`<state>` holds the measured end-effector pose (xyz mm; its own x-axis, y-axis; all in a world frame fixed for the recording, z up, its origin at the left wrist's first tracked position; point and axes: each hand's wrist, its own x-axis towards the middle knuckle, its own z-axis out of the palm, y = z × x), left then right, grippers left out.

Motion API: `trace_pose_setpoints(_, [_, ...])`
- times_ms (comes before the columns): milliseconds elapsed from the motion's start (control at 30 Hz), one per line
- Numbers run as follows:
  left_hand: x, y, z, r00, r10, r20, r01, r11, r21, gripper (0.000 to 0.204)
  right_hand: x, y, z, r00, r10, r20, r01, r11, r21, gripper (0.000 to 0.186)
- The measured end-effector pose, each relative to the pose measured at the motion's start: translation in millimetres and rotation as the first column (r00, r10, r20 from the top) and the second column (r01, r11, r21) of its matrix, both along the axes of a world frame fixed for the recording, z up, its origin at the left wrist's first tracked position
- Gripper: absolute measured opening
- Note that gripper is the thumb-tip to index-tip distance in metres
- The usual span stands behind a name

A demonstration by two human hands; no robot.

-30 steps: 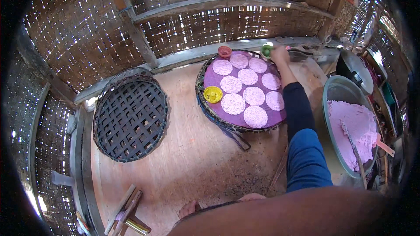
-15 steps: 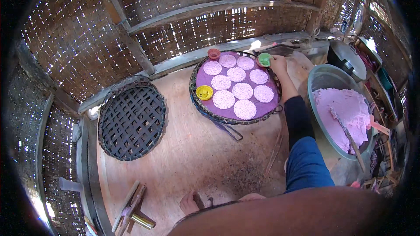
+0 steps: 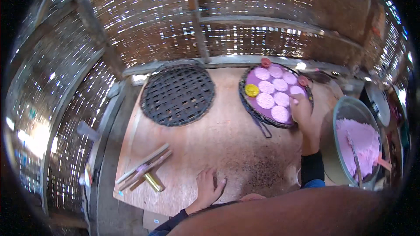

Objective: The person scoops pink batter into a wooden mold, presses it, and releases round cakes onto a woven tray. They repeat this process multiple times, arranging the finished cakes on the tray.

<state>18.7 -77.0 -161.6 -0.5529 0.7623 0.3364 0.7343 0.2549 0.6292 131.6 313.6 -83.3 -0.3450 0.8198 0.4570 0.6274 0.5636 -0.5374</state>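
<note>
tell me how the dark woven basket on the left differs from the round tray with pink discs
The basket shows bare open latticework, while the tray has a purple surface bearing pink discs. The right hand is over the tray's right side; no hand is at the basket. Both are round, dark-rimmed and on the same wooden board.

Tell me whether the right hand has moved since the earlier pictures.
Yes: the right hand moved toward the person, along the round tray's right side.
</note>
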Motion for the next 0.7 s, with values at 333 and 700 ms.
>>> trace_pose_setpoints(333, [-7.6, -6.9, -13.1, 0.999, 0.003, 0.043, -0.007, 0.995, 0.1, 0.046, -261.4, -104.7, -70.9, 0.889, 0.225, -0.398, -0.454, 0.324, -0.83, 0.028])
trace_pose_setpoints(700, [-5.0, -2.2, -15.3, 0.997, -0.023, 0.074, 0.007, 0.979, 0.203, 0.036, -258.5, -130.1, -23.6, 0.525, -0.041, -0.85, -0.851, -0.049, -0.523, 0.031])
